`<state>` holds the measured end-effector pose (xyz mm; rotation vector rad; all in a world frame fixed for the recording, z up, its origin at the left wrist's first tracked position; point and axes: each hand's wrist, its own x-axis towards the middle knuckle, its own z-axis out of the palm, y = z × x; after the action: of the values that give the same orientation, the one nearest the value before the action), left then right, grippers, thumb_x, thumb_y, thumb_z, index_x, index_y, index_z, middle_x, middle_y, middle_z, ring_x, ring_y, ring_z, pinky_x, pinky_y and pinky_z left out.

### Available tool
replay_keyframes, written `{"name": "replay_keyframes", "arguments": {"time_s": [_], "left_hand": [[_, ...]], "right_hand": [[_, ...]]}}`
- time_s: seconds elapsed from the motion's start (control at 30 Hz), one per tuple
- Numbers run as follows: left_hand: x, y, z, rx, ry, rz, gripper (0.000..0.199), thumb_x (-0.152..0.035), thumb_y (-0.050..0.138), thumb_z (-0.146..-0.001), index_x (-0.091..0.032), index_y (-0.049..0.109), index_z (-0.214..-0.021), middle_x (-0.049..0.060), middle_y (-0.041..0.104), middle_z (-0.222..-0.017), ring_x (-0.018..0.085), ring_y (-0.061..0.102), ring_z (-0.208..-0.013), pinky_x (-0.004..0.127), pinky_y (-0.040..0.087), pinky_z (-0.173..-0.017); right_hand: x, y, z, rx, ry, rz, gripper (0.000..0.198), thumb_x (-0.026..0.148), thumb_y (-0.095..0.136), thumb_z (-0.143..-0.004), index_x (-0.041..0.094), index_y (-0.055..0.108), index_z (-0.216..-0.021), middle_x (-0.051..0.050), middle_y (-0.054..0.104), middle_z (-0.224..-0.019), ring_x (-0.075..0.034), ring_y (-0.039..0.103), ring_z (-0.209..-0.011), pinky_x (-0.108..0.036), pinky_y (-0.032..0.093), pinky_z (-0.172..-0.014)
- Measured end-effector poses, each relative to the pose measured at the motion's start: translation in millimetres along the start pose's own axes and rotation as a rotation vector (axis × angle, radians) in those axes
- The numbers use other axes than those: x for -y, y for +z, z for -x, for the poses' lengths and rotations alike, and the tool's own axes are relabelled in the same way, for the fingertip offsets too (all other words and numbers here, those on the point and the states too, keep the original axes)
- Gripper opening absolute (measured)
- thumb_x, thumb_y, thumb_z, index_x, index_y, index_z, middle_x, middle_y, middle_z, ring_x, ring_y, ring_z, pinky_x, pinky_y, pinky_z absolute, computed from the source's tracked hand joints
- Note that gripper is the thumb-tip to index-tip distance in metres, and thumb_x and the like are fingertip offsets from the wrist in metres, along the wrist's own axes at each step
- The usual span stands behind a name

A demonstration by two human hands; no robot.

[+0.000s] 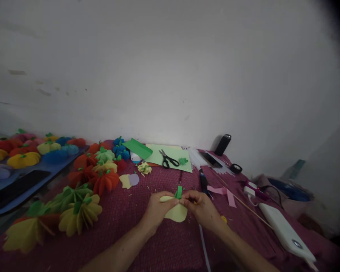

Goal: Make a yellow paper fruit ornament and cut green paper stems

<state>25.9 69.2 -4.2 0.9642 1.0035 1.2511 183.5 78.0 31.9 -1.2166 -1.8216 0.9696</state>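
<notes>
My left hand [162, 208] and my right hand [202, 209] meet over the table, fingertips pinched close together. Between them is a pale yellow paper pumpkin [177, 214], its lower part hanging below my thumbs. A green paper strip [179, 191] stands up at its top, right at my fingertips. My left hand grips the yellow paper from the left side. The right thumb and forefinger press at the base of the strip; exactly which layer they pinch is hidden.
Finished paper pumpkins [104, 181] crowd the left side. Black-handled scissors [168, 158] lie on pale green paper [153, 151] at the back. To the right are a dark cutter-like tool [203, 181], pink strips [223, 192], a thin stick [243, 204], black tape [236, 168] and a white power bank [286, 230].
</notes>
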Motion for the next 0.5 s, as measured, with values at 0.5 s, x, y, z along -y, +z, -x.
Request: {"name": "replay_keyframes", "arguments": {"time_s": [0.5], "left_hand": [[-4.5, 0.3, -1.4, 0.12, 0.059, 0.132, 0.04, -0.025, 0.079, -0.054, -0.012, 0.07, -0.09, 0.009, 0.071, -0.088, 0.021, 0.064, -0.08, 0.03, 0.048, -0.075]], "right_hand": [[-2.9, -6.2, -1.4, -0.018, 0.054, -0.14, 0.031, 0.046, 0.066, -0.069, 0.017, 0.062, -0.059, 0.005, 0.051, -0.051, -0.009, 0.041, -0.048, -0.021, 0.032, -0.047]]}}
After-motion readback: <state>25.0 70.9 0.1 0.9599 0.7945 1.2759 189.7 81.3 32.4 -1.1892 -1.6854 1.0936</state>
